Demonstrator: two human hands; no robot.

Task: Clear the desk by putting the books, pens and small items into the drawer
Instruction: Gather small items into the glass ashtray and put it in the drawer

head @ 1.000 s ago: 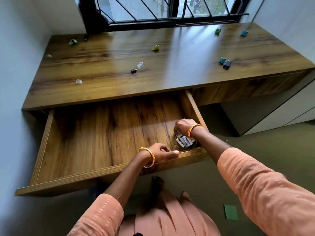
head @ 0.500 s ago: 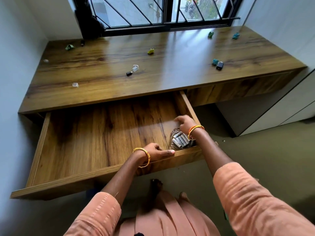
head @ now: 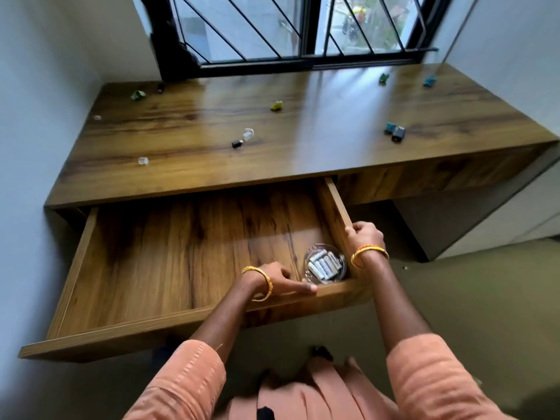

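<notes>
The drawer [head: 188,256] is open. A glass bowl [head: 325,263] of batteries sits in its right front corner. The left hand [head: 281,281] grips the front edge. The right hand [head: 366,237] grips the side wall.

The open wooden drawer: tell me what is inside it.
The open wooden drawer holds one round clear glass bowl of small silvery cylinders in its front right corner. Its rear, under the wooden desktop, is hidden.

Window [head: 291,28] daylight glares on desk [head: 303,137]; edges blurred.
</notes>
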